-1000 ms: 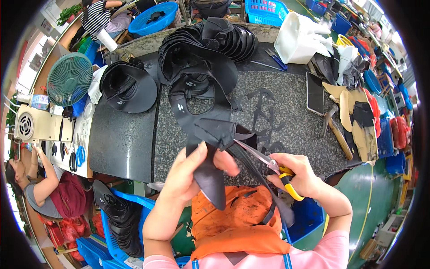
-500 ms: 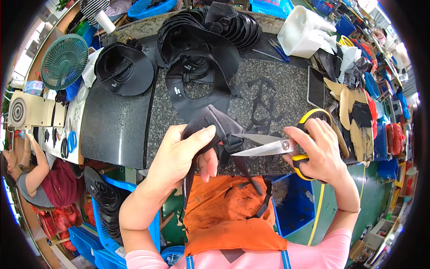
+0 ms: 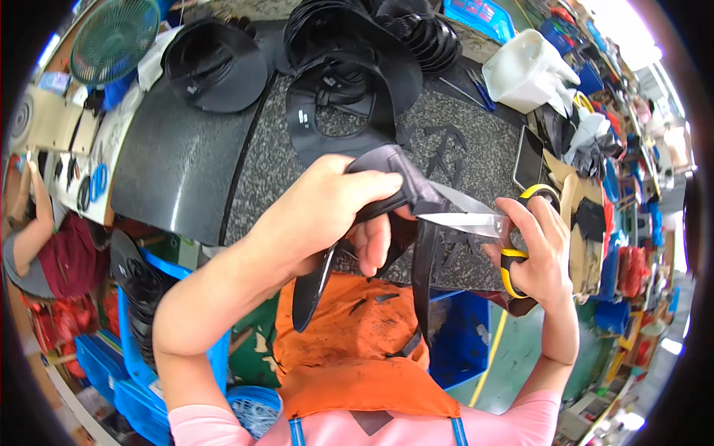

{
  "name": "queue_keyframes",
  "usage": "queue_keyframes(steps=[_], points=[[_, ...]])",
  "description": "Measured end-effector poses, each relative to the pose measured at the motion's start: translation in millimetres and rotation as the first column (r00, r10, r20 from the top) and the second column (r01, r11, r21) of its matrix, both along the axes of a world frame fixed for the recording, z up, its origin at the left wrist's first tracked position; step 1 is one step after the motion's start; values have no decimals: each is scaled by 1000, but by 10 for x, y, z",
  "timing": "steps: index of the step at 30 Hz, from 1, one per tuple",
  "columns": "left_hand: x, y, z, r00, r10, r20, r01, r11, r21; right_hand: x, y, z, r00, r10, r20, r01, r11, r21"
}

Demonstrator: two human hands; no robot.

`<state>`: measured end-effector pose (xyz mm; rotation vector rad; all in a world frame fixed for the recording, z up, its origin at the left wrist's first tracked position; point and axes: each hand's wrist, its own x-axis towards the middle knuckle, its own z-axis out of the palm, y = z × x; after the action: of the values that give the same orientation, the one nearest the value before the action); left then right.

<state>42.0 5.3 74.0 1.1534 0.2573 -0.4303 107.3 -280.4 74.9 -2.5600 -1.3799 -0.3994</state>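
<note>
A dark speckled worktop fills the upper middle of the view, with a smooth grey sheet lying over its left part. At its far edge sits a heap of black cut pieces, one flat horseshoe-shaped piece lying just in front of the heap, and a black hat to the left. An orange apron covers the person's lap below the worktop's near edge, with blue crates beside it. A white plastic container stands at the far right of the worktop, and a green fan at the far left. The left hand is closed around a black curved piece, held up above the near edge of the worktop, its long strips hanging down over the apron. The right hand grips yellow-handled scissors, fingers through the loops; the blades are parted and their tips meet the black piece just beside the left thumb. A dark phone lies flat on the worktop beyond the scissors.
</note>
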Motion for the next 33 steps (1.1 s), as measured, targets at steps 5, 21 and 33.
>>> queue_keyframes(steps=[5,21,33], points=[[65,-18,-11,997,-71,26,69,996,60,57,19,-66,997,-13,-82,16,999,41],[23,-89,43,993,-113,45,105,983,149,46,-136,165,994,-51,94,57,996,-68],[-87,-68,55,997,-64,52,57,990,127,-74,-202,115,998,23,-51,-22,999,30]])
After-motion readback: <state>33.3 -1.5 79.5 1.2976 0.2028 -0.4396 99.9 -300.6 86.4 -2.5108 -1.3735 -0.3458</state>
